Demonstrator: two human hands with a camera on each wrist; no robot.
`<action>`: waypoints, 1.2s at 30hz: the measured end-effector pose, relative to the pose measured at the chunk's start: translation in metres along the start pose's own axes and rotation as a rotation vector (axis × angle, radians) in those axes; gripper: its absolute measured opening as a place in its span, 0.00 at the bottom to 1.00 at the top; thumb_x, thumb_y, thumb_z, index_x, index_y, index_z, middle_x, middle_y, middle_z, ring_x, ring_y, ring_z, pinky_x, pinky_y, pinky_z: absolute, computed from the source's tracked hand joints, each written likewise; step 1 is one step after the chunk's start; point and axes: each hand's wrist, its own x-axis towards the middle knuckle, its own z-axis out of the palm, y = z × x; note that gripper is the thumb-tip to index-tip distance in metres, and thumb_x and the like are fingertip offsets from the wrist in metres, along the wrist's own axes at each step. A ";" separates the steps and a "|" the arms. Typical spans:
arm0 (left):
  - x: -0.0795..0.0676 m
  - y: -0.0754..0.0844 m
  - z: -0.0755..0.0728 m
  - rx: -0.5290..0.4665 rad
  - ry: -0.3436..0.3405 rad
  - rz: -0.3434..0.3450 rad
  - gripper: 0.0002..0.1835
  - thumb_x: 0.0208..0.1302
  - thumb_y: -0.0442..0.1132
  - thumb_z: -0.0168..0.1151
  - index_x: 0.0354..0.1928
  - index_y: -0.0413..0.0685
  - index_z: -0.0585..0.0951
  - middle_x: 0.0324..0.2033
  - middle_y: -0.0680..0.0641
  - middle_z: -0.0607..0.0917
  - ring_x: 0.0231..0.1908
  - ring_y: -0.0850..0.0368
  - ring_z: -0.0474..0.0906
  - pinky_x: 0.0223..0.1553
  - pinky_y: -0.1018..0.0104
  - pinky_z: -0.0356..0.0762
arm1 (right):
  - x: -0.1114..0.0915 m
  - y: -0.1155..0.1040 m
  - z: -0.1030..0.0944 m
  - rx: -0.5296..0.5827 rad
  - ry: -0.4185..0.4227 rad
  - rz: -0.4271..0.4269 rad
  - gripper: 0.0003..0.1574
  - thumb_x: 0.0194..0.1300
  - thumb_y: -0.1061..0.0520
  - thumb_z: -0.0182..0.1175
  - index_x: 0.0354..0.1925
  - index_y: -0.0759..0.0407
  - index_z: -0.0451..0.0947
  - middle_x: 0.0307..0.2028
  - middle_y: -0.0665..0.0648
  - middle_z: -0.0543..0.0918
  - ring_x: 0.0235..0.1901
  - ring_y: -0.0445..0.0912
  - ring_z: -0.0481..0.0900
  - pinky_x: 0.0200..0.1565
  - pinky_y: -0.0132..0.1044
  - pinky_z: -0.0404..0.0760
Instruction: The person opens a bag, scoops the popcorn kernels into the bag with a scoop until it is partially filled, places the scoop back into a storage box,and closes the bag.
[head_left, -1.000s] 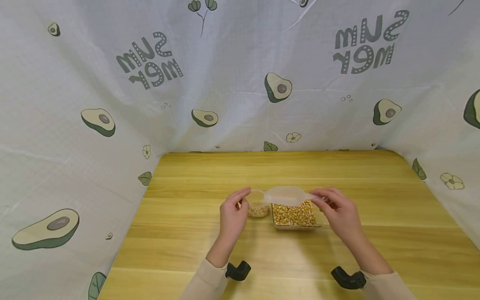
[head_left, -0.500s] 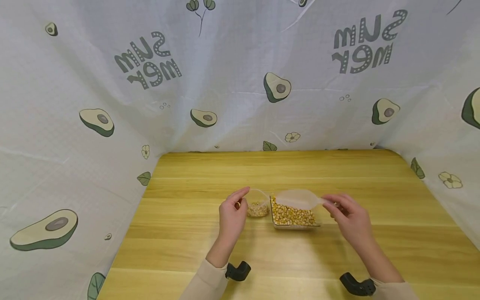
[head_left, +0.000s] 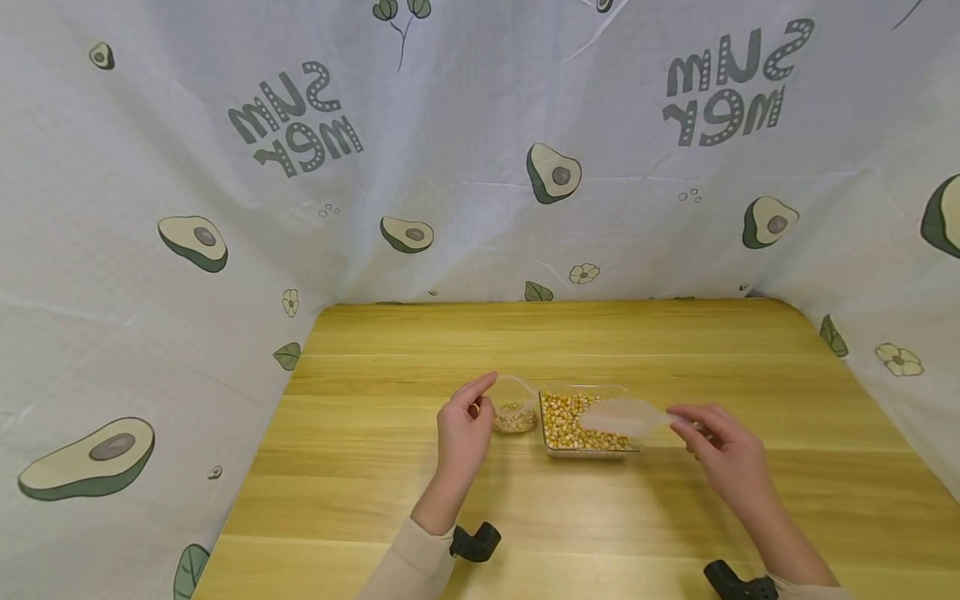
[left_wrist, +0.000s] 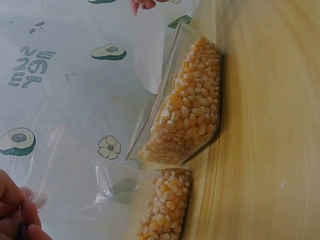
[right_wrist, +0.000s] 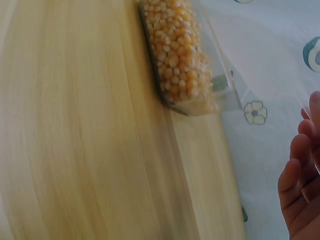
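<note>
My left hand (head_left: 463, 429) pinches the upper edge of a clear plastic bag (left_wrist: 102, 187), with corn kernels (left_wrist: 164, 205) gathered in its bottom on the table. In my right hand (head_left: 726, 454) is the handle of a translucent white scoop (head_left: 622, 416), gripped between thumb and fingers. The scoop's head hangs over the right part of a clear rectangular container (head_left: 592, 455) nearly full of corn kernels (head_left: 564, 417). Seen from the left wrist, the scoop is above the container's rim and looks empty. Bag and container stand side by side, the bag to the left.
A wood-grain table (head_left: 360, 467) bears everything. Behind it and on both sides hangs a white cloth (head_left: 465, 150) printed with avocados and lettering. Black wrist mounts (head_left: 476, 542) stick out from both cuffs.
My right hand has moved right and toward me, taking the scoop from over the bag's opening and the container's back to over its right part. The left hand stays at the bag.
</note>
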 end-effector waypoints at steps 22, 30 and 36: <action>0.001 -0.003 0.000 -0.014 -0.004 0.008 0.20 0.68 0.26 0.53 0.55 0.48 0.86 0.56 0.43 0.85 0.26 0.63 0.66 0.19 0.77 0.57 | 0.003 0.001 -0.014 -0.057 -0.034 -0.138 0.09 0.65 0.66 0.64 0.43 0.57 0.86 0.32 0.42 0.78 0.21 0.33 0.68 0.23 0.24 0.67; 0.000 -0.004 -0.001 -0.026 -0.015 0.005 0.20 0.69 0.27 0.53 0.56 0.49 0.85 0.57 0.42 0.84 0.19 0.68 0.57 0.17 0.79 0.54 | 0.004 -0.005 -0.011 -0.130 -0.056 -0.198 0.12 0.61 0.69 0.66 0.42 0.55 0.86 0.32 0.44 0.78 0.20 0.31 0.67 0.22 0.23 0.66; 0.000 -0.004 -0.001 -0.032 -0.017 -0.009 0.20 0.69 0.27 0.52 0.56 0.51 0.85 0.57 0.43 0.84 0.15 0.70 0.53 0.16 0.78 0.54 | 0.008 -0.009 -0.007 -0.186 -0.071 -0.271 0.13 0.56 0.69 0.69 0.39 0.56 0.86 0.29 0.44 0.77 0.22 0.28 0.65 0.23 0.21 0.65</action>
